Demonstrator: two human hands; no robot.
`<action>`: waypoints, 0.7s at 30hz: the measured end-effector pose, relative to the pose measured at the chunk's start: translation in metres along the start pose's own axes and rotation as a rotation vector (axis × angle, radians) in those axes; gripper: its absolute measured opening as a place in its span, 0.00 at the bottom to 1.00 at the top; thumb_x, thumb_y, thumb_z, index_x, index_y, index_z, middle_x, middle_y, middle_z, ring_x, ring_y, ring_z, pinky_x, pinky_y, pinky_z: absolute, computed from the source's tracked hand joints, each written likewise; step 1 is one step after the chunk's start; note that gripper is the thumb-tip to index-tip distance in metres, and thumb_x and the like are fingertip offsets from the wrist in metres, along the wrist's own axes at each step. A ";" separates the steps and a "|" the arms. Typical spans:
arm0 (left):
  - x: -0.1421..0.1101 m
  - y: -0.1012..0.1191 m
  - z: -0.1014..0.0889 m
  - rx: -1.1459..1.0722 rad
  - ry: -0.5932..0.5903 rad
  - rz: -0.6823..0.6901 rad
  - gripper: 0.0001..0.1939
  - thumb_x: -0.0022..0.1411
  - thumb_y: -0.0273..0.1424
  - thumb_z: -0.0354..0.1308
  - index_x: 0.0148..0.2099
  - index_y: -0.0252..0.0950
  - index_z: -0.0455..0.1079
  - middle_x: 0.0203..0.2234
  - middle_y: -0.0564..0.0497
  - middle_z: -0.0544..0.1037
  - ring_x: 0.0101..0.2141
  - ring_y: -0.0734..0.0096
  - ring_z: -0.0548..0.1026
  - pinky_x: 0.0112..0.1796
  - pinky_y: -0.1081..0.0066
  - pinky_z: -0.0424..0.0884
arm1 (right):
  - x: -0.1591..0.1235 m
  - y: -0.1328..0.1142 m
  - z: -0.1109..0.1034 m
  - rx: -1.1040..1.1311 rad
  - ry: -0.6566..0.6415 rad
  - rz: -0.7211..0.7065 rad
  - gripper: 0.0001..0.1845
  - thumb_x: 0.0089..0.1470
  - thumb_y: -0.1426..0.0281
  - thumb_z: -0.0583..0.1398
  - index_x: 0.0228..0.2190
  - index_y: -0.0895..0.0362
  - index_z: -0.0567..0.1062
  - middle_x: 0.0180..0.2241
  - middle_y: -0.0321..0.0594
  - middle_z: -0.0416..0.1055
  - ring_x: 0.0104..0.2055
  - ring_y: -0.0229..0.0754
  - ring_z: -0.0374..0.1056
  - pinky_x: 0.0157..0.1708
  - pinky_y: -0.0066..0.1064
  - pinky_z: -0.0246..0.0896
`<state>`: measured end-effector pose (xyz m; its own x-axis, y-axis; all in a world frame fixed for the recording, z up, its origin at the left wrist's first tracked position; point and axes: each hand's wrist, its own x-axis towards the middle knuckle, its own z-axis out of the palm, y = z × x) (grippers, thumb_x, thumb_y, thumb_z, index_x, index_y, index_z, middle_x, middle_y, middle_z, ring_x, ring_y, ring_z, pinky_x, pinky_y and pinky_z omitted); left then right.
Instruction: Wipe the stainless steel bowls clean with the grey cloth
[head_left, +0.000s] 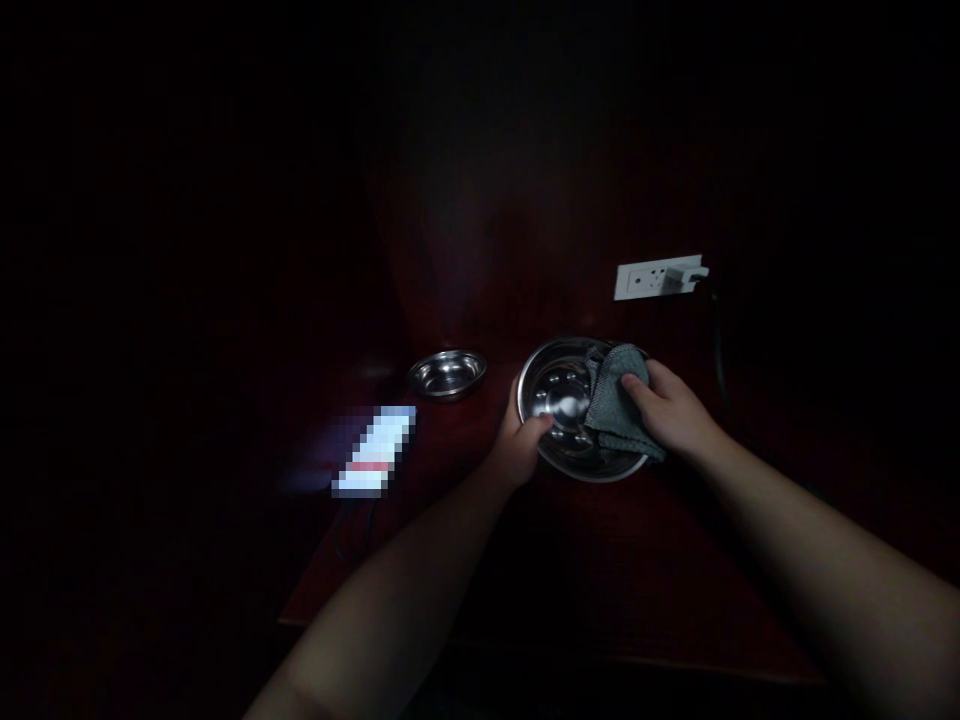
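A shiny metal bowl [566, 405] is tilted toward me above the dark red tabletop. Its left rim is gripped by my left hand [519, 440], thumb inside and the other fingers hidden behind the wall. My right hand [671, 405] pinches a grey-green cloth [619, 400] at the bowl's right side. The cloth drapes over the rim and covers part of the inside. Small round highlights show on the bowl's inner bottom. To the left, a smaller shallow metal bowl [448, 375] rests on the table, apart from both hands.
A lit, pixelated screen [373, 455] lies on the table at left, with a thin cable [364, 525] near it. On the back wall is a white power socket [652, 278] with a plug and a hanging cord [720, 345]. The table's front edge [600, 655] is dim; surroundings are very dark.
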<state>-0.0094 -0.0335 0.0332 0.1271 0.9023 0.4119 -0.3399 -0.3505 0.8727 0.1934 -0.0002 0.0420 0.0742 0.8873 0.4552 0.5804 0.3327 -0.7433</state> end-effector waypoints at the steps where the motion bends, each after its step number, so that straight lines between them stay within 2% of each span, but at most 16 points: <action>1: 0.000 0.000 0.000 0.000 -0.004 0.001 0.31 0.47 0.26 0.54 0.56 0.38 0.58 0.51 0.48 0.69 0.53 0.56 0.65 0.54 0.57 0.59 | 0.000 0.000 0.000 -0.001 -0.004 0.005 0.11 0.52 0.58 0.52 0.30 0.52 0.66 0.28 0.38 0.68 0.29 0.45 0.65 0.28 0.36 0.61; 15: 0.000 -0.001 -0.001 0.002 -0.022 0.017 0.32 0.48 0.26 0.54 0.57 0.38 0.56 0.52 0.48 0.68 0.54 0.56 0.64 0.55 0.57 0.57 | 0.001 0.000 0.000 0.005 -0.003 0.011 0.12 0.51 0.58 0.52 0.30 0.53 0.66 0.27 0.38 0.68 0.29 0.45 0.65 0.29 0.36 0.60; 21: 0.000 -0.007 -0.003 -0.020 -0.043 -0.018 0.31 0.49 0.27 0.55 0.57 0.38 0.55 0.54 0.47 0.66 0.55 0.56 0.62 0.55 0.56 0.58 | 0.001 0.000 -0.001 -0.054 0.009 0.002 0.12 0.52 0.59 0.51 0.31 0.54 0.66 0.28 0.38 0.67 0.30 0.44 0.65 0.29 0.35 0.59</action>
<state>-0.0098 -0.0301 0.0258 0.1734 0.8967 0.4072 -0.3557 -0.3286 0.8750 0.1943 0.0002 0.0428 0.0823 0.8849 0.4585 0.6232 0.3134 -0.7165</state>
